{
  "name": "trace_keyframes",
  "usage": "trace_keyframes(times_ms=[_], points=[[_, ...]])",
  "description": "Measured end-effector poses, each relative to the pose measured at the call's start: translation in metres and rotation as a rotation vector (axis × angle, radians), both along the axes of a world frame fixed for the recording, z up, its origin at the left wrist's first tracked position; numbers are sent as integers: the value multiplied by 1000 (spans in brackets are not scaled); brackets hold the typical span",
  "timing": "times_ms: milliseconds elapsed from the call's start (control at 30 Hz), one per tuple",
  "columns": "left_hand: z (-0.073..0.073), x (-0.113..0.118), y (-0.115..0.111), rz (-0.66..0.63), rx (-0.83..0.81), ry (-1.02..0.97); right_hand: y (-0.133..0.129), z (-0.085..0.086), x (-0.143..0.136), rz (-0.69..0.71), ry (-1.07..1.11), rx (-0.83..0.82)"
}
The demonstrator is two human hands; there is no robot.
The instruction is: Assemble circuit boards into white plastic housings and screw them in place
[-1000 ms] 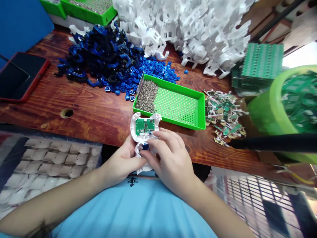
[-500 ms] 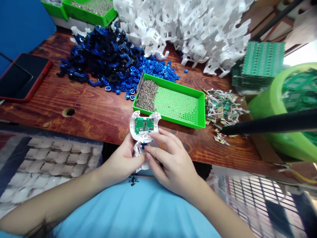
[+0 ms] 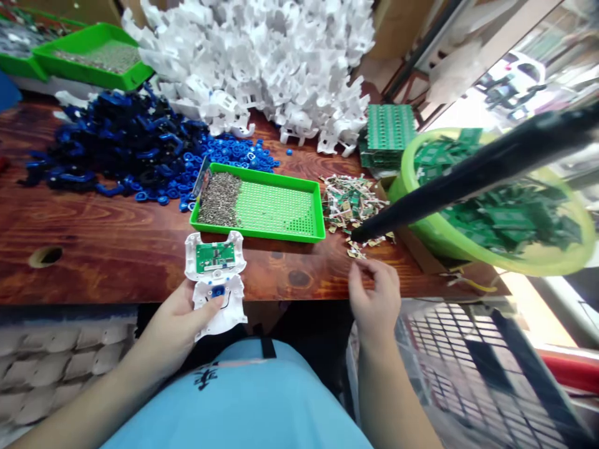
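Note:
My left hand (image 3: 175,315) grips a white plastic housing (image 3: 219,318), its thumb on the inner face near a small blue part (image 3: 218,291). The housing lies opened out, with a green circuit board (image 3: 215,256) set in its upper half. At the near edge of a pile of small circuit boards with wires (image 3: 353,199), my right hand (image 3: 377,299) has its fingers curled in and its thumb close to them. The fingertips are just below a few loose boards; whether they pinch one cannot be made out.
A green tray (image 3: 281,234) holds screws at its left end. Behind it lie blue buttons (image 3: 234,153), dark blue parts (image 3: 121,137) and heaped white housings (image 3: 262,56). Stacked green boards (image 3: 390,128), a yellow-green tub (image 3: 496,259) and a black bar (image 3: 468,181) are to the right.
My right hand has left the housing and moved right to the small boards. My left hand still holds the housing, now opened out more fully. The view has swung right.

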State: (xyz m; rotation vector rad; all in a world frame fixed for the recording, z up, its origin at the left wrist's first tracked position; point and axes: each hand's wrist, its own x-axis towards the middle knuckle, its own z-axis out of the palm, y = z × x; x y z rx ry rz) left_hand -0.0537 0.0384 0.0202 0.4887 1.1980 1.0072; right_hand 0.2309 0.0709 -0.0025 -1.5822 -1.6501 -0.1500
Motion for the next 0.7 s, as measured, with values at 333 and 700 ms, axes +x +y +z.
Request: trace_keyframes(times_ms=[333, 700], points=[[2, 37, 21, -33, 70, 59, 28, -18, 73, -46, 88, -345], [3, 51, 18, -143, 25, 224, 39, -13, 81, 110, 149, -459]])
